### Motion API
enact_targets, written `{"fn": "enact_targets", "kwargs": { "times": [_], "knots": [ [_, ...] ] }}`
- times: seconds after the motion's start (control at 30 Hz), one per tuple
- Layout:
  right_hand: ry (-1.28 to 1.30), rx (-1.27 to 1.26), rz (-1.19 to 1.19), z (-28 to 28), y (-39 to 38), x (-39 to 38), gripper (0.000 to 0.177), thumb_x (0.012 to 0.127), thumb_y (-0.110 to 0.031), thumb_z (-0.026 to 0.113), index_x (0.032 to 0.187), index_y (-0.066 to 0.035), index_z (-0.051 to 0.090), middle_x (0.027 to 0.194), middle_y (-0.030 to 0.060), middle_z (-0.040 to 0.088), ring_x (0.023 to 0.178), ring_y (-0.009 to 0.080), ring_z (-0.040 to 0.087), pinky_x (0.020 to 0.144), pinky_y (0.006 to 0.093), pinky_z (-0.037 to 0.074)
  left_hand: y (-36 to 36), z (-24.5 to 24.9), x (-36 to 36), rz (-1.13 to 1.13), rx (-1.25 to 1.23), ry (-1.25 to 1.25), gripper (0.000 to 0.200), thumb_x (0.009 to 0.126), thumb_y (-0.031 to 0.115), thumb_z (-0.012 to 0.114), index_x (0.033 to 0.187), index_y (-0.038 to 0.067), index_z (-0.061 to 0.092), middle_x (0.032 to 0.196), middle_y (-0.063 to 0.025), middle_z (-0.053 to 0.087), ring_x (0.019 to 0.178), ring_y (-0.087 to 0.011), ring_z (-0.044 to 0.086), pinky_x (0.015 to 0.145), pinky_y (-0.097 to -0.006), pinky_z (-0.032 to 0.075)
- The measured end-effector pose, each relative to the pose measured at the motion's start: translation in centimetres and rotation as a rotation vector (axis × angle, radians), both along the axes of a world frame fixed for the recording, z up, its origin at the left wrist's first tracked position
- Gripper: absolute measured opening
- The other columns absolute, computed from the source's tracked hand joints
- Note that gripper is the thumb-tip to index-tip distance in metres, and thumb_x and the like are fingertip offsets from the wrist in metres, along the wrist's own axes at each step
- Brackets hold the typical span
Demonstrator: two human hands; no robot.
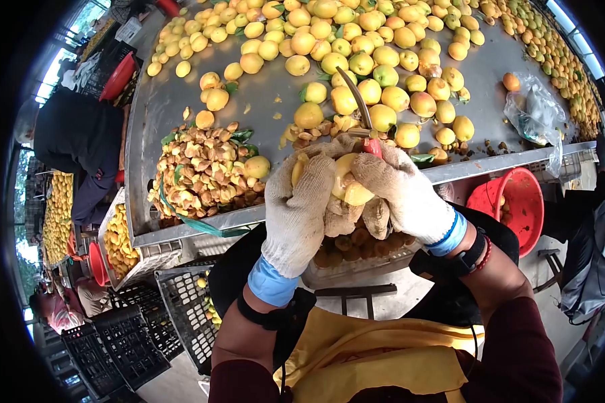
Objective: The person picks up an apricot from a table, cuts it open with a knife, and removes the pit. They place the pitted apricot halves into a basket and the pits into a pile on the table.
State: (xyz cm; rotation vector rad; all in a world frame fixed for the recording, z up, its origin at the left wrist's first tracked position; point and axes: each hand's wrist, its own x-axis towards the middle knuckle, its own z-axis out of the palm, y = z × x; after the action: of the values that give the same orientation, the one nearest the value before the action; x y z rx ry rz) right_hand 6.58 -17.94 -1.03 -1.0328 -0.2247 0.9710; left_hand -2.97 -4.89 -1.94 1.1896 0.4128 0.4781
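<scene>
In the head view, both my gloved hands meet over the near edge of the metal table. My left hand is closed round a yellow apricot that looks cut open, with paler flesh showing. Another yellow piece shows between its thumb and fingers. My right hand grips a knife with a red handle and a thin curved blade pointing up and away. Its fingers also press on the apricot's right side. Below the hands, partly hidden, a pale crate holds apricot pieces.
Whole apricots cover much of the metal table. A heap of pits and scraps lies at left, a plastic bag at right. A red bucket stands right, black crates left. A person in dark clothes is at far left.
</scene>
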Motion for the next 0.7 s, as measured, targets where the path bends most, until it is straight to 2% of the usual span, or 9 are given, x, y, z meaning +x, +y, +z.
{"fn": "enact_targets", "kwargs": {
  "times": [0.13, 0.27, 0.33, 0.37, 0.43, 0.47, 0.53, 0.63, 0.7],
  "knots": [
    [-0.027, 0.04, 0.125, -0.3, -1.6, 1.6, 0.03, 0.105, -0.031, 0.059, 0.115, -0.003, 0.065, 0.08, 0.0093, 0.073, 0.046, 0.0104, 0.059, 0.041, 0.0212, 0.044, 1.5, 3.6, -2.1, -0.137, -0.273, 0.066, 0.041, 0.105, 0.028, 0.06, 0.127, -0.006, 0.063, 0.077, -0.0029, 0.064, 0.066, -0.0146, 0.066, 0.056, -0.0257, 0.053],
    [-0.087, 0.065, 0.131, -0.7, -3.3, 2.7, 0.031, 0.108, -0.032, 0.055, 0.113, -0.004, 0.067, 0.077, 0.0121, 0.074, 0.044, 0.0105, 0.056, 0.04, 0.0213, 0.041, 2.8, 3.6, -4.1, -0.294, 0.111, 0.287, 0.041, 0.098, 0.018, 0.067, 0.134, -0.003, 0.062, 0.1, -0.0061, 0.07, 0.08, -0.0126, 0.067, 0.07, -0.025, 0.056],
    [-0.395, 0.031, 0.168, -0.7, -3.9, 3.4, 0.033, 0.107, -0.033, 0.057, 0.118, -0.004, 0.067, 0.078, 0.0101, 0.074, 0.045, 0.0087, 0.056, 0.042, 0.0199, 0.041, 2.9, 3.1, -4.8, -0.427, 0.712, 0.28, 0.066, 0.089, 0.022, 0.083, 0.146, 0.003, 0.057, 0.102, -0.0089, 0.071, 0.07, -0.0122, 0.063, 0.065, -0.0271, 0.056],
    [-0.392, 0.03, 0.166, -0.6, -4.3, 3.4, 0.033, 0.107, -0.033, 0.057, 0.118, -0.004, 0.067, 0.078, 0.0101, 0.074, 0.045, 0.0087, 0.056, 0.042, 0.0199, 0.041, 2.9, 4.2, -5.0, -0.455, 0.693, 0.414, 0.085, 0.077, 0.02, 0.09, 0.152, 0.005, 0.052, 0.119, -0.014, 0.07, 0.077, -0.014, 0.065, 0.075, -0.0271, 0.057],
    [-0.256, -0.261, 0.15, -0.1, -5.0, 3.6, 0.028, 0.107, -0.021, 0.057, 0.123, 0.001, 0.063, 0.118, 0.01, 0.067, 0.1, 0.0194, 0.069, 0.087, 0.0307, 0.056, 3.2, 3.3, -5.4, -0.321, 0.736, 0.327, 0.084, 0.078, 0.019, 0.088, 0.152, 0.005, 0.052, 0.122, -0.0145, 0.069, 0.08, -0.0148, 0.067, 0.075, -0.0275, 0.057],
    [-0.255, -0.261, 0.15, 0.2, -5.0, 3.4, 0.028, 0.107, -0.021, 0.057, 0.123, 0.001, 0.063, 0.118, 0.01, 0.067, 0.1, 0.0194, 0.069, 0.087, 0.0307, 0.056, 3.2, 3.1, -5.4, -0.18, 0.775, 0.242, 0.083, 0.079, 0.018, 0.087, 0.153, 0.005, 0.051, 0.125, -0.0151, 0.068, 0.084, -0.0156, 0.068, 0.076, -0.0278, 0.057],
    [-0.219, -0.224, 0.168, 0.9, -4.0, 2.5, 0.029, 0.106, -0.025, 0.059, 0.12, -0.001, 0.065, 0.106, 0.008, 0.069, 0.083, 0.0158, 0.066, 0.072, 0.0275, 0.052, 2.3, 3.3, -4.9, -0.087, 0.572, 0.117, 0.075, 0.084, 0.016, 0.082, 0.151, 0.002, 0.052, 0.129, -0.0154, 0.067, 0.091, -0.0161, 0.068, 0.082, -0.0274, 0.056],
    [-0.163, -0.169, 0.204, 1.7, -2.0, 0.9, 0.032, 0.103, -0.032, 0.062, 0.115, -0.003, 0.069, 0.087, 0.0051, 0.071, 0.057, 0.0104, 0.061, 0.05, 0.0227, 0.046, 0.8, 3.0, -3.2, -0.287, 0.274, 0.123, 0.047, 0.103, 0.014, 0.061, 0.145, -0.006, 0.054, 0.14, -0.0174, 0.062, 0.122, -0.0184, 0.06, 0.103, -0.0317, 0.048],
    [-0.144, -0.152, 0.211, 2.0, -1.5, 0.4, 0.032, 0.103, -0.034, 0.064, 0.113, -0.004, 0.071, 0.081, 0.0041, 0.072, 0.048, 0.0086, 0.059, 0.042, 0.0211, 0.044, -0.2, 1.8, -2.4, -0.28, 0.181, 0.087, 0.043, 0.106, 0.013, 0.057, 0.144, -0.006, 0.052, 0.14, -0.0159, 0.061, 0.124, -0.0172, 0.058, 0.104, -0.0305, 0.048]
  ]
}}
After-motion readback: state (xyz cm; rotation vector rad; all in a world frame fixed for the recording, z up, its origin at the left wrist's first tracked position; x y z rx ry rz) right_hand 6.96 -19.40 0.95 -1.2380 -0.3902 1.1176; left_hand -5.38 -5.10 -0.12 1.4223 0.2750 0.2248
